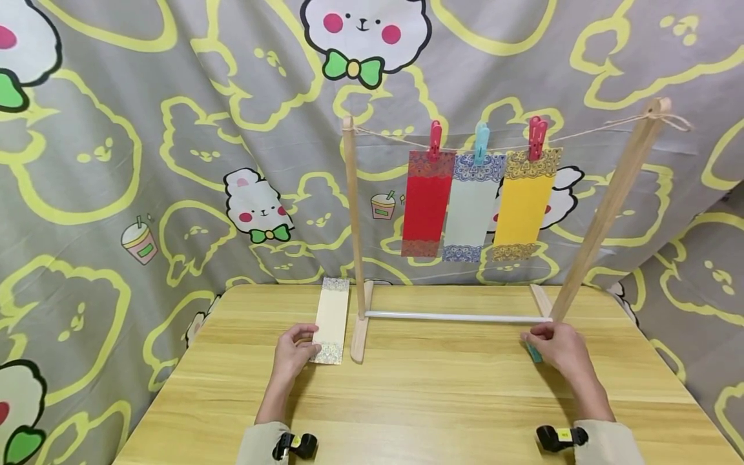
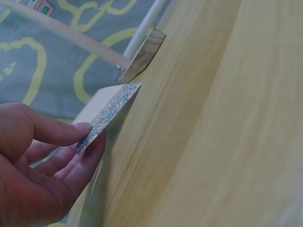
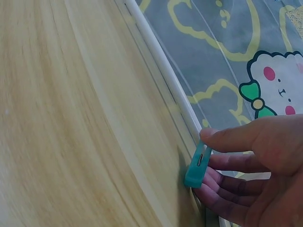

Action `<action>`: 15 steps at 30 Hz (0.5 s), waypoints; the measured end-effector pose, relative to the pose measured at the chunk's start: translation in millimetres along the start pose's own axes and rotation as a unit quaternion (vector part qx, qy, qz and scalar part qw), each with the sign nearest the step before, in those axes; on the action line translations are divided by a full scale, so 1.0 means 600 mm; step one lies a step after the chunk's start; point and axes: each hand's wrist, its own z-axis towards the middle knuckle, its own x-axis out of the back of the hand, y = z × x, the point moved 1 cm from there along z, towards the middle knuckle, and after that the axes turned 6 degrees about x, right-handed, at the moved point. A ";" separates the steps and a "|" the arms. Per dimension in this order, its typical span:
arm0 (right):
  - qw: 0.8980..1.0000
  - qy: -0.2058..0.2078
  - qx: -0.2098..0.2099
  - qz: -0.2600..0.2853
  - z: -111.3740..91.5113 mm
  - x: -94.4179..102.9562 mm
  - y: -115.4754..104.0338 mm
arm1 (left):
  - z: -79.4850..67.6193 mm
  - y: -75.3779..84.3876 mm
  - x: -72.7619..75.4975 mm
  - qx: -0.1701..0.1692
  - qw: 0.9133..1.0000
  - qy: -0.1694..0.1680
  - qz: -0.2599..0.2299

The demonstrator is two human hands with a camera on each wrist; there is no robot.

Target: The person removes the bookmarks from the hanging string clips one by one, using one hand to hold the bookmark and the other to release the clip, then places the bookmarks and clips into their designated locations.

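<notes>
My left hand [image 1: 290, 354] pinches a cream paper card [image 1: 331, 316] with patterned ends by its left edge. In the left wrist view, thumb and fingers grip the card [image 2: 105, 108] near a corner, and it is tilted above the table. Over by the right post, my right hand [image 1: 565, 349] holds a teal clothespin [image 1: 533, 352] between thumb and fingers. The right wrist view shows this clothespin [image 3: 198, 168] close over the tabletop, part of it hidden by the fingers.
Between two wooden posts [image 1: 353, 219] runs a string [image 1: 589, 131]. From it hang a red card [image 1: 427, 213], a pale blue card [image 1: 472, 210] and a yellow card [image 1: 523, 210], each under a clothespin [image 1: 481, 139]. A white bar [image 1: 459, 317] joins the feet on the table [image 1: 430, 400].
</notes>
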 end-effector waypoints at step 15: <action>1.000 0.007 0.003 -0.001 -0.003 -0.006 -0.005 | -0.009 0.007 -0.006 0.020 0.997 0.002 0.077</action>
